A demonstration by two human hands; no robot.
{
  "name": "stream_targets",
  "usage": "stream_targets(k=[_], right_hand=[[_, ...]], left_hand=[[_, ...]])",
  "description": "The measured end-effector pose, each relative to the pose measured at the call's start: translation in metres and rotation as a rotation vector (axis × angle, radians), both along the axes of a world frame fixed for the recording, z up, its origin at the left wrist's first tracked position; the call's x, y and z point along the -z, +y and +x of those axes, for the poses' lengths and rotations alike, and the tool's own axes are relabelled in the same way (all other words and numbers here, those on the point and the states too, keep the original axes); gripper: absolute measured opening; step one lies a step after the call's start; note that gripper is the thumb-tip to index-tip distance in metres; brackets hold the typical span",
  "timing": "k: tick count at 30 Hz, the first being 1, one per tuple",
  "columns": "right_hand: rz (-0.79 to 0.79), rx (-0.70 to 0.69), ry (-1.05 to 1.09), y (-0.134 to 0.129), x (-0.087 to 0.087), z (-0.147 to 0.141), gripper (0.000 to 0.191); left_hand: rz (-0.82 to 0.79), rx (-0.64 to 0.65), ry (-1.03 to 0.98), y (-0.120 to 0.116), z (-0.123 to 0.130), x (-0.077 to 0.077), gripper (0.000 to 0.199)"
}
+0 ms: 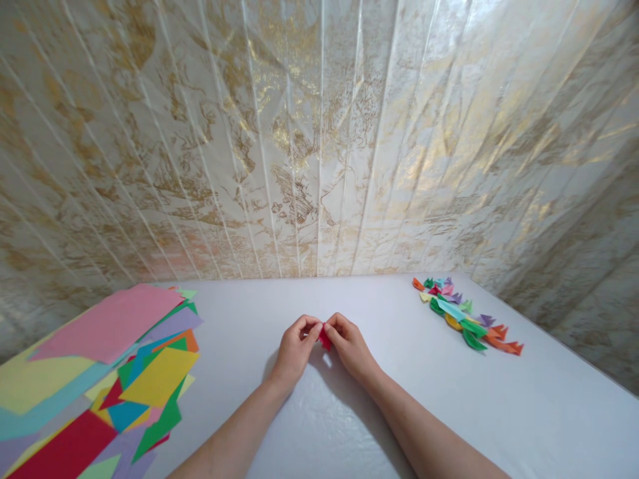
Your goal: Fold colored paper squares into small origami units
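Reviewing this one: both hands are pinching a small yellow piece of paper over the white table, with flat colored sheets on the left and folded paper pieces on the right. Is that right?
Not quite: the piece pinched between the left hand and right hand is red, as the head view shows. The rest stands.

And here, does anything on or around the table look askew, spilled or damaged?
Nothing stands out. The coloured paper sheets on the left overlap at uneven angles, and the gold-patterned wall covering is creased, but neither looks like a fault. The red paper between left hand and right hand is too covered to judge.
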State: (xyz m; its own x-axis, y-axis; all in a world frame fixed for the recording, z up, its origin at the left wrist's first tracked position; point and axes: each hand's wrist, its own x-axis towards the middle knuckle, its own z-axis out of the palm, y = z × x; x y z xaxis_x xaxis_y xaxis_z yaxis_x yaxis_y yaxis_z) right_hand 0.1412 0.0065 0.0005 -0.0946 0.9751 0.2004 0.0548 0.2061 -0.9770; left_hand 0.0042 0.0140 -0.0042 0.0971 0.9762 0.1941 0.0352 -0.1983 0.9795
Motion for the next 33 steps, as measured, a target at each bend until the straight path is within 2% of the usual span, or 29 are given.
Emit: stream_targets(k=[11, 19, 27, 30, 33], right_hand=[[0.006, 0.016, -0.02, -0.0007, 0.0002, -0.0005, 0.028], [0.025, 0.002, -0.058, -0.0035, -0.0015, -0.0015, 0.026], [0.04, -0.04, -0.1, -0.0047, 0.0011, -0.0046, 0.019], [0.034, -0.055, -0.084, -0.0038, 0.003, -0.005, 0.018], [0.015, -0.044, -0.019, -0.0008, 0.0042, -0.0034, 0.019]], left_hand=[[0.06, -0.036, 0.043, -0.0009, 0.0011, -0.0017, 0.017], [0.023, -0.029, 0.028, -0.0001, 0.0004, 0.0025, 0.021], [0.024, -0.102, 0.045, -0.0008, 0.0012, 0.0042, 0.021], [0.025, -0.133, 0.045, 0.0002, 0.0011, 0.006, 0.021], [0.021, -0.107, 0.034, 0.0015, 0.0012, 0.0077, 0.022]])
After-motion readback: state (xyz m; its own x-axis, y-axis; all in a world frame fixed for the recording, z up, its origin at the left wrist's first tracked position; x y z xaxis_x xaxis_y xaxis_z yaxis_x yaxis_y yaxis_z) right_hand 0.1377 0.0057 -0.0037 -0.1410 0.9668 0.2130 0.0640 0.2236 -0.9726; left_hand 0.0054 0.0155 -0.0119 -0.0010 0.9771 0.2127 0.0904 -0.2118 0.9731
